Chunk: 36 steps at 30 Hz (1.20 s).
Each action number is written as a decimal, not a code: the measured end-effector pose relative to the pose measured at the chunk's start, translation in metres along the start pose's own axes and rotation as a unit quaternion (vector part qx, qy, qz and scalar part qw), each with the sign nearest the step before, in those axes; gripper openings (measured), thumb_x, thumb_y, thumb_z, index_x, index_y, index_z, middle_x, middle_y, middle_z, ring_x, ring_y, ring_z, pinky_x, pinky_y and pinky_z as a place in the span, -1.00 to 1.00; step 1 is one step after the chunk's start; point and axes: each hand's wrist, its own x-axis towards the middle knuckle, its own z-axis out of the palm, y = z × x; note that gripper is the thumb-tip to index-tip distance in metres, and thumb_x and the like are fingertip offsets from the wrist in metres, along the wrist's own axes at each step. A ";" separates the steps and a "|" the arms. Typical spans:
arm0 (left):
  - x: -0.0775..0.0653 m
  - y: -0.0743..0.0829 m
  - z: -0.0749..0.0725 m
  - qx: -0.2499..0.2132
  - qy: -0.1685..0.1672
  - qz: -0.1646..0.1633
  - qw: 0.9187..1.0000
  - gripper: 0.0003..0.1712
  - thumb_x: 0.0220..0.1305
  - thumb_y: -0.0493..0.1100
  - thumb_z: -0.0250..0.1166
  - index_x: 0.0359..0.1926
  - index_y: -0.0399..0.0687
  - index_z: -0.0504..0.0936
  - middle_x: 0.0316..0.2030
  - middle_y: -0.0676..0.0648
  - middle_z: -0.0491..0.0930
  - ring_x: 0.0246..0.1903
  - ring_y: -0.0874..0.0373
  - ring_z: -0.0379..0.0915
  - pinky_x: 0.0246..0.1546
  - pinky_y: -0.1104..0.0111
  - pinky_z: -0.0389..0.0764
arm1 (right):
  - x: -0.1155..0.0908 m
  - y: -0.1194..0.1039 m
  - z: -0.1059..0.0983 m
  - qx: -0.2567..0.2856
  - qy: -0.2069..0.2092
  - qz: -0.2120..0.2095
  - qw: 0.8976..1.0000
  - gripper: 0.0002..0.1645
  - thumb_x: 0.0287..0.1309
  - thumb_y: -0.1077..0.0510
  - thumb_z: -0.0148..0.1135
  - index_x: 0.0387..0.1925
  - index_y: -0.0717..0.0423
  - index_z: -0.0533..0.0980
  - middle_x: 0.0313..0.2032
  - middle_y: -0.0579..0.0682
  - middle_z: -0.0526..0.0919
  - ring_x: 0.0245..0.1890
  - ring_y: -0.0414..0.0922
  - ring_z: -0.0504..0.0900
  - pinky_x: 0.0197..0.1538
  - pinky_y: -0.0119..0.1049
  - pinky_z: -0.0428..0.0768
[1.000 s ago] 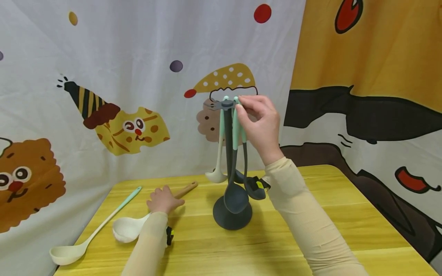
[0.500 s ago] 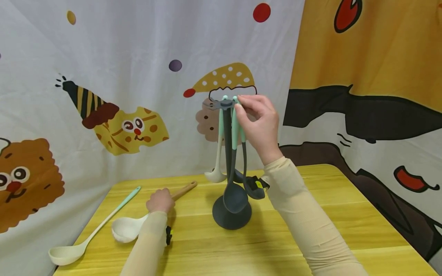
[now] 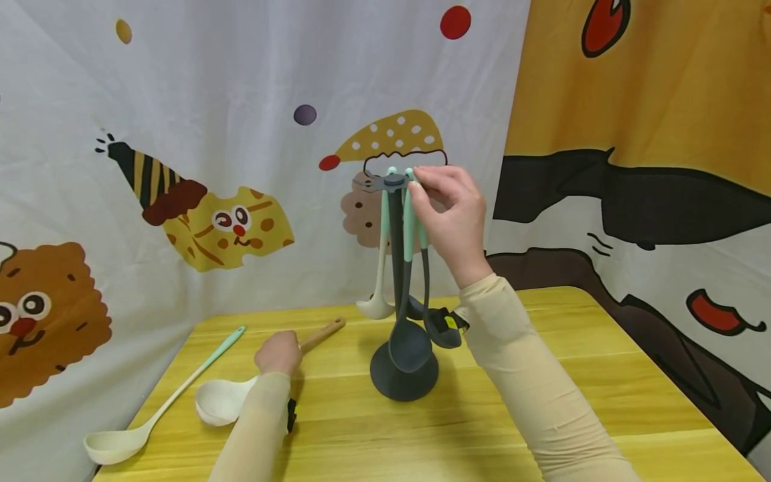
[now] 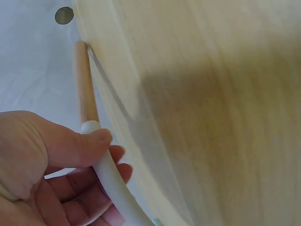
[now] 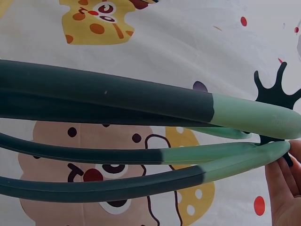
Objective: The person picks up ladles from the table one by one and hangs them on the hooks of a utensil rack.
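In the head view my left hand (image 3: 279, 353) grips a white ladle (image 3: 224, 402) by its shaft, just below the wooden handle (image 3: 324, 333). The left wrist view has the thumb and curled fingers around that white shaft (image 4: 113, 176). My right hand (image 3: 452, 207) is at the top of a dark utensil stand (image 3: 394, 231), its fingertips pinching the upper end of a mint-green handle (image 5: 249, 162). That handle belongs to a dark grey ladle; which of the hanging ones, I cannot tell. A dark ladle (image 3: 411, 349) hangs in front, a small white ladle (image 3: 377, 307) to the left.
A cream ladle (image 3: 117, 446) with a mint handle lies at the left edge of the wooden table (image 3: 482, 428). Another dark utensil (image 3: 446, 333) hangs on the stand's right side. Behind the table hangs a printed cloth (image 3: 253, 100).
My left hand, spread over the ladle's handle a second ago, has curled its fingers around it. My right hand stays at the stand's top.
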 end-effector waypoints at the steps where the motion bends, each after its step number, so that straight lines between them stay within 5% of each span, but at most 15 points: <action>1: 0.000 0.000 0.000 0.000 0.004 0.004 1.000 -0.82 0.35 -0.28 0.18 -0.11 -0.22 0.66 -0.30 -0.23 0.65 -0.32 -0.18 0.59 -0.37 -0.08 0.57 | 0.000 0.000 0.000 0.000 0.000 0.000 1.000 -0.71 0.24 0.29 0.29 -0.02 0.32 0.65 -0.08 0.13 0.58 -0.12 -0.17 0.65 0.01 -0.26 0.62; 13: 0.002 0.010 -0.011 -0.039 0.087 0.038 0.995 -0.80 0.34 -0.29 0.26 -0.04 -0.18 0.69 -0.33 -0.20 0.63 -0.39 -0.15 0.59 -0.50 -0.02 0.58 | 0.000 -0.001 0.000 0.000 0.003 0.003 1.000 -0.71 0.24 0.30 0.29 -0.02 0.32 0.65 -0.07 0.12 0.58 -0.12 -0.18 0.65 0.02 -0.26 0.61; 22: 0.000 0.016 -0.018 -0.076 0.115 0.067 0.988 -0.81 0.32 -0.32 0.27 -0.07 -0.14 0.69 -0.27 -0.20 0.66 -0.34 -0.15 0.59 -0.46 -0.01 0.58 | -0.001 0.000 0.000 0.001 0.001 0.002 1.000 -0.71 0.24 0.31 0.28 -0.02 0.33 0.65 -0.07 0.13 0.58 -0.10 -0.16 0.65 0.04 -0.27 0.60; 29: -0.003 0.027 -0.024 -0.123 0.152 0.100 0.975 -0.79 0.32 -0.31 0.27 -0.04 -0.13 0.67 -0.21 -0.20 0.65 -0.26 -0.16 0.58 -0.34 -0.05 0.57 | -0.001 0.000 0.000 -0.001 0.002 -0.001 1.000 -0.71 0.24 0.31 0.28 -0.02 0.33 0.65 -0.08 0.13 0.58 -0.10 -0.15 0.65 0.03 -0.27 0.60; 36: -0.005 0.038 -0.028 -0.173 0.213 0.127 0.953 -0.81 0.31 -0.29 0.32 -0.06 -0.19 0.66 -0.24 -0.21 0.65 -0.26 -0.16 0.56 -0.24 -0.05 0.55 | -0.001 0.000 0.000 -0.007 0.002 -0.003 1.000 -0.71 0.24 0.32 0.28 -0.02 0.33 0.65 -0.08 0.14 0.58 -0.11 -0.16 0.64 0.03 -0.28 0.60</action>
